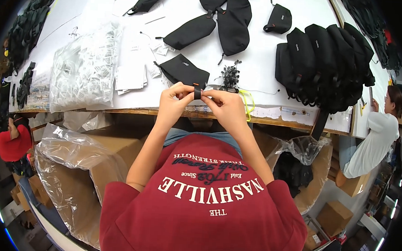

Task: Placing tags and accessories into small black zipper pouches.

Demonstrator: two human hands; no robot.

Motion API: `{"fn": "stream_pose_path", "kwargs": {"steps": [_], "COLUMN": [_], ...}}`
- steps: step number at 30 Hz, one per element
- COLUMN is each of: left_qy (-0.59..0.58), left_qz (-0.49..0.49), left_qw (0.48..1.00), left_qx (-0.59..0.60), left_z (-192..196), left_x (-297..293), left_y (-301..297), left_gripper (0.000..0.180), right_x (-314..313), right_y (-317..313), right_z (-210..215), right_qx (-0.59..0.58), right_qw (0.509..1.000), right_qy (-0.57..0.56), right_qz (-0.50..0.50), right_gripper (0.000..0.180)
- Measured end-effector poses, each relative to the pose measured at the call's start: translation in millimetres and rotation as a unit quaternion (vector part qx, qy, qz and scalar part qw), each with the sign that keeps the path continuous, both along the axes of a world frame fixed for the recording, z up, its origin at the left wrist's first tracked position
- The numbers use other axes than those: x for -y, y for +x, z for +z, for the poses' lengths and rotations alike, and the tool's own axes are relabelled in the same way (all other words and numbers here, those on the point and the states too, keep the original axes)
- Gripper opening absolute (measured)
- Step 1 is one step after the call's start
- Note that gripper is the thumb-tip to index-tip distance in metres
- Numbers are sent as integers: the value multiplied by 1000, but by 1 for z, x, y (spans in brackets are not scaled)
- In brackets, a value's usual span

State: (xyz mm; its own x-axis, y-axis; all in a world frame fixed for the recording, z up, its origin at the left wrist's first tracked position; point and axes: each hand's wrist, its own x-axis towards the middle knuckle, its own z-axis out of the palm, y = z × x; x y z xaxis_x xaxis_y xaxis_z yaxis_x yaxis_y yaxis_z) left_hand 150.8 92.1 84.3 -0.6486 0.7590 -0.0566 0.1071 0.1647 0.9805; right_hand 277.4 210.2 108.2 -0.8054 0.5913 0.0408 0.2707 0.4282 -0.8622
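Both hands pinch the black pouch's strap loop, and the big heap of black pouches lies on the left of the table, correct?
Wrong side: the head view shows the heap of black pouches on the right. The left hand and right hand do pinch the strap loop.

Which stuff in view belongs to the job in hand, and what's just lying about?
In the job (first two certain, rest likely):
- black pouch at the table edge
- its strap loop, between left hand and right hand
- similar pouches, stacked at right

Apparently just lying about:
- yellow cord
- cardboard box, lower right
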Motion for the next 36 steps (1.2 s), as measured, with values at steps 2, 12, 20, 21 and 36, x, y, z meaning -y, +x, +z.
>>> {"fn": "stream_pose_path", "kwargs": {"steps": [2, 12, 20, 21, 36], "left_qy": [-1, 140, 220, 219, 40], "left_qz": [-5, 113, 159, 160, -76], "left_qw": [1000, 979, 962, 962, 996], "left_qx": [-9, 99, 29, 30, 28], "left_z": [4, 33, 49, 54, 63], "left_x": [1, 6, -2, -3, -5], "left_y": [1, 5, 14, 16, 26], "left_gripper": [9, 8, 6, 6, 6], "right_x": [2, -24, -22, -20, 0], "right_y": [0, 28, 28, 27, 18], "right_z": [-6, 16, 17, 18, 21], "right_qx": [-40, -147, -263, -262, -245], "right_qw": [999, 897, 854, 853, 891], "right_qy": [31, -417, -446, -448, -382], "right_qz": [12, 10, 53, 53, 18], "right_gripper": [13, 12, 11, 11, 11]}}
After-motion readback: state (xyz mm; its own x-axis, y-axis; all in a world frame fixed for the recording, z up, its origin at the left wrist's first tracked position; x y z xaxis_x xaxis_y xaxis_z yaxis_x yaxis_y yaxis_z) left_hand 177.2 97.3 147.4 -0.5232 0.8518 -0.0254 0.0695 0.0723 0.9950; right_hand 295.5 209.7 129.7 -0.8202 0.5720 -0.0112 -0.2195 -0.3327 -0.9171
